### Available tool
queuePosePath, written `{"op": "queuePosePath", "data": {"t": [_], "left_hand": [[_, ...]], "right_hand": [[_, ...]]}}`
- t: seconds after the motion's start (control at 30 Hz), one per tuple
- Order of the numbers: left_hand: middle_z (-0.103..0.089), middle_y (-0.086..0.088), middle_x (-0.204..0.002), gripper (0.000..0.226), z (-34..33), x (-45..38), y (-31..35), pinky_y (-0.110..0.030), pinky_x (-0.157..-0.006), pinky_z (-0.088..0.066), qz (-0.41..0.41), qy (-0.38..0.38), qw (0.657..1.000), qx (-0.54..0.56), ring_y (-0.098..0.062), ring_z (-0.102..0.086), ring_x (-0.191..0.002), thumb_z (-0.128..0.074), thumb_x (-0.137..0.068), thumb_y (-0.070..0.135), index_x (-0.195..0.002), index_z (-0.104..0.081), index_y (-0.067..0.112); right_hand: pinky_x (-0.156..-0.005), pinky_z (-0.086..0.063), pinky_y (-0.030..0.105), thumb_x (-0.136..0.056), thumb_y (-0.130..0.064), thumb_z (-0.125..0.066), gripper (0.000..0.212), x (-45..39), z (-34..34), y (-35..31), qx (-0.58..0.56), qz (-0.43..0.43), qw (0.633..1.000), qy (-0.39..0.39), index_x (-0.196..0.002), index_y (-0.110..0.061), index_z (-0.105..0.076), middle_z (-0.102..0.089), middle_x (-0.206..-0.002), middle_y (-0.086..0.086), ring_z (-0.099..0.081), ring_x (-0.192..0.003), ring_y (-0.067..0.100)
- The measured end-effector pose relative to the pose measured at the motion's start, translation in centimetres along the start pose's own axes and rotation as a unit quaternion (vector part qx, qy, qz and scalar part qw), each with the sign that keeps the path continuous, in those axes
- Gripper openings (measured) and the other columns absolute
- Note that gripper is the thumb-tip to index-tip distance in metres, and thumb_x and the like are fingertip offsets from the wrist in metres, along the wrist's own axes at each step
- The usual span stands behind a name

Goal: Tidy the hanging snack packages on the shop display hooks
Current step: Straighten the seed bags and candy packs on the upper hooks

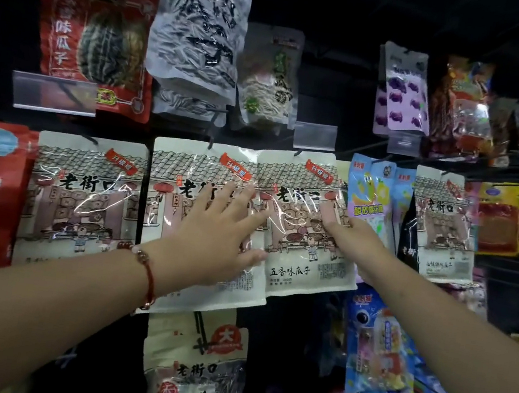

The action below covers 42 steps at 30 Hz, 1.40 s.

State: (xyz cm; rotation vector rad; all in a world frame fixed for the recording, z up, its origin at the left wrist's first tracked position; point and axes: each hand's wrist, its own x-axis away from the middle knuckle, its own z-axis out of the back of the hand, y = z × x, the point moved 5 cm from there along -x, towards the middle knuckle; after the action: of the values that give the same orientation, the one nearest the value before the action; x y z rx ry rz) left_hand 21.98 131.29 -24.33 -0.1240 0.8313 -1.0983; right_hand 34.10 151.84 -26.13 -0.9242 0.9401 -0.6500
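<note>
Three cream seed packs with a tiled-roof shop drawing hang side by side on black hooks. My left hand (222,234) lies flat with spread, straight fingers on the middle cream pack (171,216), its thumb at the seam with the right cream pack (299,239). That right pack hangs tilted, its lower end swung right, overlapping the middle pack's edge. My right hand (359,238) pinches its right edge, thumb on the front, the other fingers hidden behind. The left cream pack (83,197) hangs straight and untouched.
Above hang a red watermelon-seed pack (97,34), a clear sunflower-seed bag (199,26) and a smaller clear bag (269,76), with clear price-tag holders (54,95). Blue candy packs (369,196) crowd the right. Another seed pack (192,364) hangs below.
</note>
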Motion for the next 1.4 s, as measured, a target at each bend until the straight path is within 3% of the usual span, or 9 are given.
{"op": "queuePosePath", "data": {"t": [0.1, 0.17, 0.23, 0.6, 0.77, 0.87, 1.23, 1.3, 1.4], "left_hand": [[0.016, -0.002, -0.166, 0.076, -0.8, 0.0, -0.6, -0.058, -0.122, 0.005, 0.002, -0.006, 1.0, -0.006, -0.028, 0.016, -0.153, -0.009, -0.088, 0.076, -0.156, -0.003, 0.042], [0.013, -0.002, -0.167, 0.08, -1.1, 0.0, -0.9, -0.058, -0.121, 0.006, -0.004, -0.006, 1.0, -0.009, -0.029, 0.015, -0.153, -0.003, -0.084, 0.078, -0.156, -0.006, 0.043], [0.009, -0.002, -0.168, 0.088, -1.3, -0.1, -1.2, -0.058, -0.121, 0.007, -0.009, -0.006, 1.0, -0.011, -0.029, 0.014, -0.153, 0.005, -0.077, 0.08, -0.156, -0.009, 0.043], [0.009, -0.003, -0.168, 0.094, -1.0, 0.4, -1.5, -0.056, -0.122, 0.008, -0.026, -0.006, 0.999, -0.039, -0.029, 0.012, -0.154, 0.008, -0.073, 0.079, -0.156, -0.013, 0.041], [0.008, -0.003, -0.168, 0.072, -1.0, 0.8, -1.7, -0.057, -0.122, 0.005, -0.025, -0.011, 0.998, -0.049, -0.03, 0.012, -0.154, -0.019, -0.092, 0.074, -0.155, -0.019, 0.04], [0.007, -0.004, -0.168, 0.069, -1.2, 0.9, -1.9, -0.058, -0.122, 0.002, -0.026, -0.01, 0.998, -0.049, -0.029, 0.011, -0.154, -0.024, -0.094, 0.07, -0.155, -0.021, 0.039], [0.007, -0.005, -0.168, 0.088, -1.5, 1.0, -1.5, -0.056, -0.122, 0.007, -0.024, -0.007, 0.998, -0.052, -0.03, 0.01, -0.154, 0.007, -0.079, 0.075, -0.157, -0.008, 0.038], [0.007, -0.002, -0.168, 0.079, -1.3, 0.8, -1.4, -0.053, -0.121, 0.011, -0.012, -0.004, 1.0, -0.014, -0.027, 0.013, -0.154, -0.003, -0.088, 0.075, -0.157, -0.011, 0.039], [-0.011, 0.002, -0.167, 0.07, 0.6, 0.7, -0.9, -0.042, -0.12, 0.011, 0.016, 0.055, 0.982, 0.18, -0.02, 0.002, -0.154, -0.016, -0.096, 0.071, -0.155, -0.026, 0.034]], "right_hand": [[-0.105, -0.045, 0.047, -0.097, -0.03, -0.061, 0.059, -0.5, 0.2, 0.5, -0.038, 0.002, 0.999, 0.018, -0.147, -0.006, -0.04, -0.054, -0.136, 0.012, -0.055, -0.12, 0.027], [-0.081, -0.052, 0.034, -0.097, -0.024, -0.061, 0.026, -0.7, 0.6, 0.5, -0.059, 0.016, 0.998, 0.022, -0.115, -0.005, -0.061, -0.062, -0.102, 0.006, -0.058, -0.089, 0.019], [-0.066, -0.045, 0.026, -0.098, -0.02, -0.059, 0.014, -0.9, 1.5, 0.2, -0.068, 0.024, 0.997, 0.025, -0.092, -0.007, -0.059, -0.058, -0.086, 0.002, -0.052, -0.074, 0.014], [-0.071, -0.046, 0.028, -0.098, -0.021, -0.061, 0.008, -1.6, 7.3, -3.1, -0.041, 0.056, 0.996, 0.051, -0.092, -0.015, -0.062, -0.065, -0.094, 0.005, -0.058, -0.086, 0.018], [-0.069, -0.047, 0.031, -0.097, -0.019, -0.061, 0.008, -1.4, 6.3, -2.3, -0.063, 0.032, 0.996, 0.045, -0.096, -0.011, -0.064, -0.067, -0.095, 0.009, -0.056, -0.078, 0.017], [-0.058, -0.042, 0.025, -0.098, -0.018, -0.06, 0.009, -1.3, 5.4, -1.9, -0.073, 0.019, 0.996, 0.041, -0.1, -0.009, -0.063, -0.063, -0.087, 0.006, -0.05, -0.069, 0.013], [-0.039, -0.036, 0.018, -0.1, -0.022, -0.057, 0.02, 0.1, 5.6, -2.0, -0.103, -0.023, 0.994, 0.026, -0.086, -0.01, -0.063, -0.054, -0.065, -0.002, -0.043, -0.053, 0.009], [-0.043, -0.035, 0.022, -0.101, -0.025, -0.057, 0.023, 0.6, 5.7, -2.1, -0.106, -0.028, 0.994, 0.016, -0.082, -0.012, -0.063, -0.052, -0.063, -0.002, -0.04, -0.051, 0.01], [-0.046, -0.034, 0.023, -0.098, -0.026, -0.06, 0.021, 1.8, 5.8, -2.0, -0.109, -0.021, 0.994, 0.001, -0.086, -0.009, -0.065, -0.052, -0.063, -0.001, -0.04, -0.05, 0.01]]}}
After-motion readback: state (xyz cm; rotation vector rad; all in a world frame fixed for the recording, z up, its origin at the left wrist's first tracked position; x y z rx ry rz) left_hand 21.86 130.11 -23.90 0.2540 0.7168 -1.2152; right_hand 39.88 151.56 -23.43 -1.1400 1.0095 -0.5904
